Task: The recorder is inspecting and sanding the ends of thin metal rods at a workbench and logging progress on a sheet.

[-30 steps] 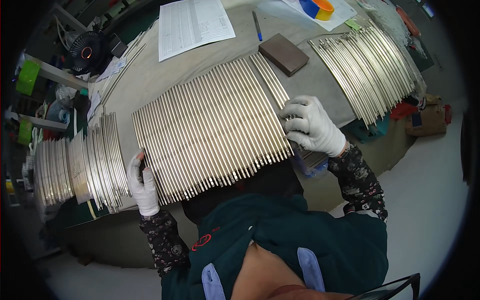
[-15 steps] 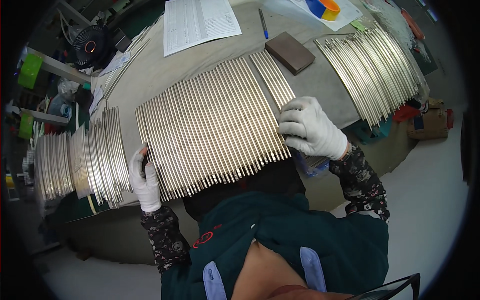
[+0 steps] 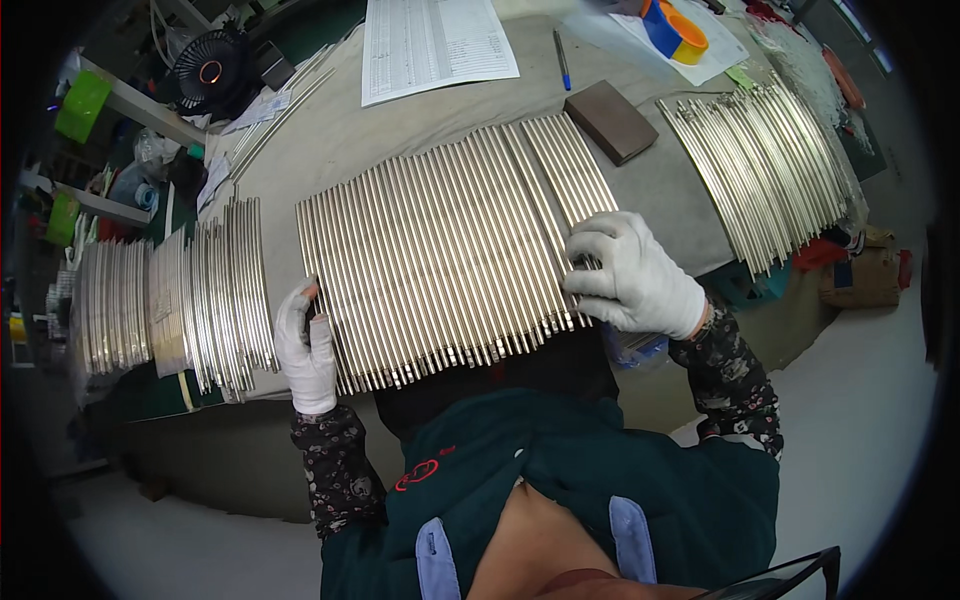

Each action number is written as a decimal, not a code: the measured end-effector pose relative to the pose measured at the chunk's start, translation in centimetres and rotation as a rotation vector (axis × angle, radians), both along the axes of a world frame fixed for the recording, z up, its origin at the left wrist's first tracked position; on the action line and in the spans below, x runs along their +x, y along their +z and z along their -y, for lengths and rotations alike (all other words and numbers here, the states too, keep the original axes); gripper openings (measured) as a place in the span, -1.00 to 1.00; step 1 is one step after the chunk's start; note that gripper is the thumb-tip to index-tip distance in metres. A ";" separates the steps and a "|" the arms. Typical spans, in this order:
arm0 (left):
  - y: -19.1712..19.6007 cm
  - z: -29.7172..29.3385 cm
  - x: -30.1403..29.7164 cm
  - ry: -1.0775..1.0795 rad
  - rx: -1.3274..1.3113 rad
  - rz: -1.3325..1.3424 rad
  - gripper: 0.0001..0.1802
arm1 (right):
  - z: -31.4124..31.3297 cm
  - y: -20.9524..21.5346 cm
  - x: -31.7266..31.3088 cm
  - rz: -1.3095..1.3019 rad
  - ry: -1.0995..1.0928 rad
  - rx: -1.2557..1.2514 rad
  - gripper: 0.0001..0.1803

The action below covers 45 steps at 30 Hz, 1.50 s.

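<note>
**Both gloved hands on the middle row of metal rods**

My left hand, in a white glove, lies at the 8 o'clock corner of the middle row of metal rods. The fingers are mostly straight and pressed against the outermost rod on that side; nothing is closed in the palm as far as I can see.

My right hand, also white-gloved, rests at the 4 o'clock corner of the same row. The fingers are curled loosely over the last few rods there, fingertips touching them. Whether any one rod is actually pinched I cannot tell.

The row itself: long silvery rods laid side by side, touching, fanned slightly, on a grey cloth-covered table. Their near ends overhang the table edge just in front of my chest.

Around it:
- At 9 o'clock, a second batch of rods, just beside my left hand, with further bundles beyond.
- At 2 o'clock, a third fan of rods, well apart from the middle row.
- At 1 o'clock, a dark brown block near the far ends of the middle row.
- At 12 o'clock, a printed sheet and a blue pen beside it.
- At 11 o'clock, a small black fan.
</note>
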<state>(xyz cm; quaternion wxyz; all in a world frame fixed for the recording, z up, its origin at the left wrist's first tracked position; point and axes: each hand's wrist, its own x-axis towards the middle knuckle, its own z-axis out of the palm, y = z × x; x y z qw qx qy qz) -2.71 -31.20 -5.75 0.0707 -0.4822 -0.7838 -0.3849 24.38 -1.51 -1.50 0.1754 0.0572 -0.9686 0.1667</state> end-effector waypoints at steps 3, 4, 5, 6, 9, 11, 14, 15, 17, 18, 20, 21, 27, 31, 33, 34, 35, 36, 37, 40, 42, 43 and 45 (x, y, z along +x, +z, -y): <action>0.1 -0.2 0.2 0.023 0.001 0.015 -0.63 | 0.0 -0.1 -0.3 0.012 0.022 -0.011 -0.70; 0.2 -0.3 0.2 0.017 0.005 0.017 -0.63 | 0.0 -0.2 -0.4 0.033 0.039 -0.034 -0.71; 0.3 -0.3 0.3 0.013 0.007 0.020 -0.62 | 0.1 -0.1 -0.6 0.035 0.043 -0.034 -0.71; 0.3 -0.4 0.3 0.010 0.022 0.022 -0.62 | 0.2 0.0 -0.8 0.035 0.027 -0.004 -0.73; 0.4 -0.3 0.3 0.027 -0.005 0.018 -0.63 | 0.4 0.3 -1.1 0.043 0.025 0.009 -0.73; 0.4 -0.3 0.3 0.027 0.007 0.007 -0.62 | 0.5 0.6 -1.3 0.051 0.038 -0.005 -0.71; 0.3 -0.4 0.5 0.022 0.047 0.043 -0.61 | 0.6 0.7 -1.7 0.068 0.077 0.032 -0.70; 0.4 -0.5 0.5 0.027 0.046 0.045 -0.61 | 0.7 0.6 -1.8 0.074 0.072 -0.003 -0.71; 0.7 -0.6 0.7 0.057 0.007 0.053 -0.61 | 0.9 0.6 -1.9 0.083 0.070 -0.036 -0.71; 0.8 -0.7 0.8 0.069 0.017 0.060 -0.61 | 1.0 0.6 -2.0 0.103 0.073 -0.001 -0.72; 0.9 -0.7 1.0 0.072 0.018 0.063 -0.61 | 1.2 0.9 -2.2 0.124 0.081 0.035 -0.73; 1.0 -0.7 1.0 0.071 0.018 0.064 -0.61 | 1.3 1.0 -2.3 0.091 0.088 0.023 -0.73; 0.9 -0.8 1.2 0.065 0.063 0.109 -0.65 | 1.6 1.2 -2.8 0.127 0.111 0.027 -0.74; 1.5 -0.9 1.5 0.083 0.024 0.108 -0.65 | 1.9 2.0 -3.4 0.199 0.133 0.074 -0.72; 1.5 -0.9 1.5 0.078 0.031 0.112 -0.64 | 2.0 2.2 -3.8 0.127 0.135 0.071 -0.73; 1.5 -0.9 1.4 0.075 0.021 0.103 -0.63 | 2.1 2.3 -3.9 0.054 0.134 0.066 -0.73; 1.5 -0.9 1.4 0.078 0.022 0.104 -0.63 | 2.1 2.2 -3.9 0.055 0.137 0.067 -0.73; 1.6 -1.0 1.5 0.078 0.021 0.100 -0.63 | 2.1 1.9 -3.9 0.089 0.144 0.037 -0.72; 1.7 -1.1 1.6 0.077 0.021 0.095 -0.63 | 2.2 1.8 -4.0 0.124 0.151 0.008 -0.70; 1.6 -1.0 1.7 0.081 0.029 0.100 -0.62 | 2.6 2.2 -4.4 0.192 0.150 0.090 -0.71; 1.6 -0.9 1.7 0.081 0.039 0.110 -0.61 | 2.7 2.5 -4.8 0.182 0.156 0.087 -0.69; 1.6 -0.9 1.7 0.085 0.041 0.109 -0.61 | 2.7 2.6 -4.9 0.172 0.158 0.082 -0.67; 1.5 -1.0 1.6 0.080 0.042 0.111 -0.60 | 2.7 2.3 -5.1 0.150 0.177 0.092 -0.67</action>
